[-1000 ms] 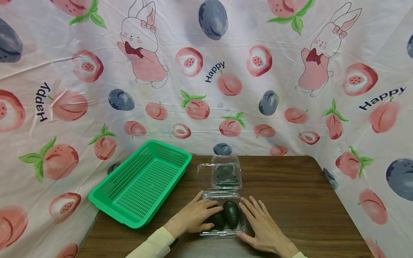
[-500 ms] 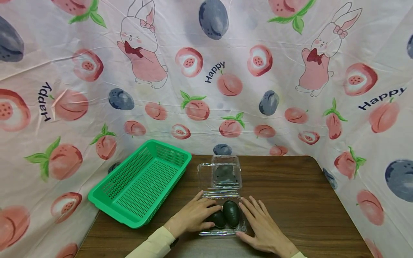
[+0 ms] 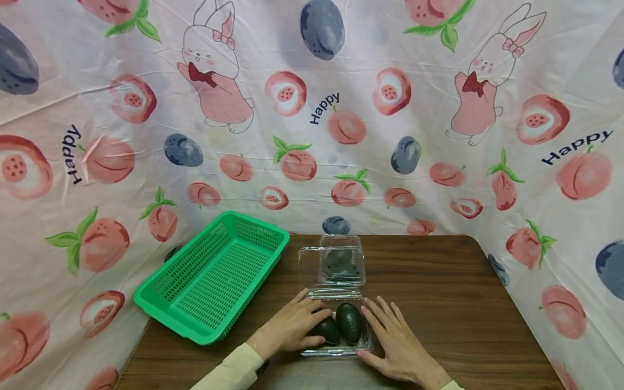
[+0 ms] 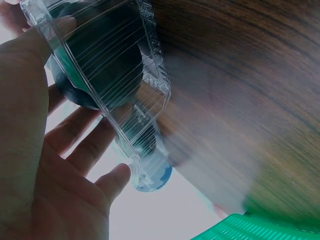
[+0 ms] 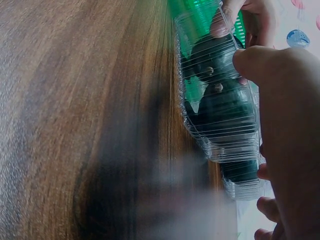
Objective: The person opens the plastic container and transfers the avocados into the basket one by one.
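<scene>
Clear clamshell box (image 3: 336, 325) flanked by left hand (image 3: 291, 326), right hand (image 3: 396, 342).

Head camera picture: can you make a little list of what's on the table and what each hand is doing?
table: brown wooden table
container: open clear plastic clamshell box, lid folded back
fruit: two dark green avocados in the box
left hand: rests on the left avocado and the box's left side
right hand: fingers straight, against the box's right side
basket: green plastic mesh basket, left of the box
</scene>
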Tool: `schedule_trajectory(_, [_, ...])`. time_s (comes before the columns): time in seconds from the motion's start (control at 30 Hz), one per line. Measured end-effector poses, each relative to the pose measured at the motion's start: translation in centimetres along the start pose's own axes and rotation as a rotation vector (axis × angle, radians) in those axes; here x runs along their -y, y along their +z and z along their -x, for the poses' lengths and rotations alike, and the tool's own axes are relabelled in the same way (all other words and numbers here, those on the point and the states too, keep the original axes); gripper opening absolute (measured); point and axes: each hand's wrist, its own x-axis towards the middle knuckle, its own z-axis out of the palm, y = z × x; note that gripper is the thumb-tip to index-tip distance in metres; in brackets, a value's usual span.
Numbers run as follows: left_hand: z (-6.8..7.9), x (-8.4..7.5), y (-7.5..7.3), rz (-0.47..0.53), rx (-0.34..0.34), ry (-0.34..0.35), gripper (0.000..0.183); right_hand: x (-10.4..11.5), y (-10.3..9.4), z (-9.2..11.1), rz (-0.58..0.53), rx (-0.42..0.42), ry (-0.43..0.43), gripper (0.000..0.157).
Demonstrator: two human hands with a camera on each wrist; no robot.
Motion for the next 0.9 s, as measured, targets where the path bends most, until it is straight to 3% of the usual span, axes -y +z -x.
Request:
schedule_trajectory(0.33, [0.4, 0.3, -0.3, -0.021, -0.046, 0.016, 0.056, 0.1, 0.0, 0.0, -0.01, -0.005, 0.001, 0.093])
schedule_trajectory(0.73, [0.6, 0.4, -1.2, -0.026, -0.022, -0.006, 0.057, 0.1, -0.2, 0.0, 0.0, 0.005, 0.012, 0.094])
schedule_trajectory(0.9, [0.7, 0.6, -1.7, -0.022, -0.068, 0.01, 0.056, 0.0, -0.1, -0.1, -0.004, -0.005, 0.003, 0.094])
